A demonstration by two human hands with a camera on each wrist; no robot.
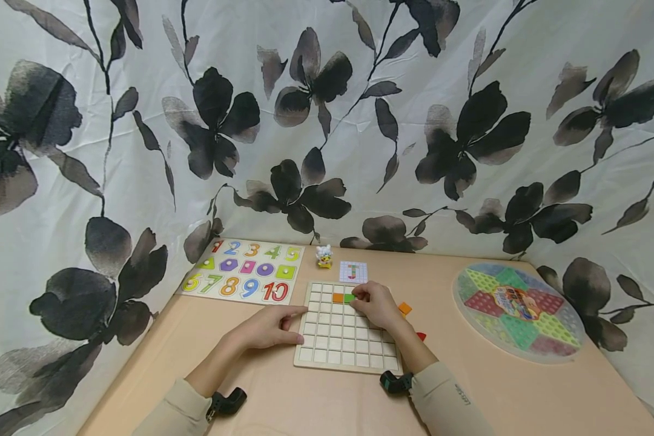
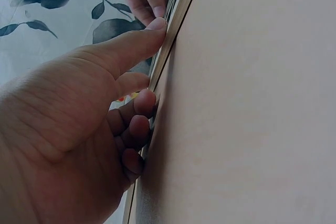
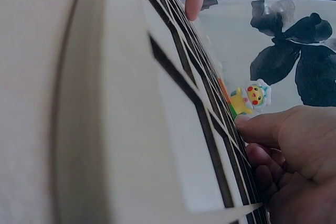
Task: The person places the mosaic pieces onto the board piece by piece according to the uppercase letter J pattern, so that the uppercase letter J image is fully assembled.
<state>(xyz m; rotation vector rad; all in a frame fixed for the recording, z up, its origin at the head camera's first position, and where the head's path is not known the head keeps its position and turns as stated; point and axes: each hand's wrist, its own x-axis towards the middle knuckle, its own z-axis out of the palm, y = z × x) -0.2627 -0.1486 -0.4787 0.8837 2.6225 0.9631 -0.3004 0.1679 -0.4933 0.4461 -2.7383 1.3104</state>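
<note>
left hand (image 1: 269, 327): fingers wide, touching board (image 1: 327, 341) | right hand (image 1: 378, 306): fingers narrow, pinching green tile (image 1: 349, 298) | tile: likely light, stiff; best held by edges

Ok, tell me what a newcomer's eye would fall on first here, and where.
Most likely the dark flowers on the pale cloth filling the background behind the table. Next, probably the bright number sheet at the table's far left and the round patterned board on the right. Between them, an orange square and green square stand out on the pale grid board, the right hand beside the green.
</note>
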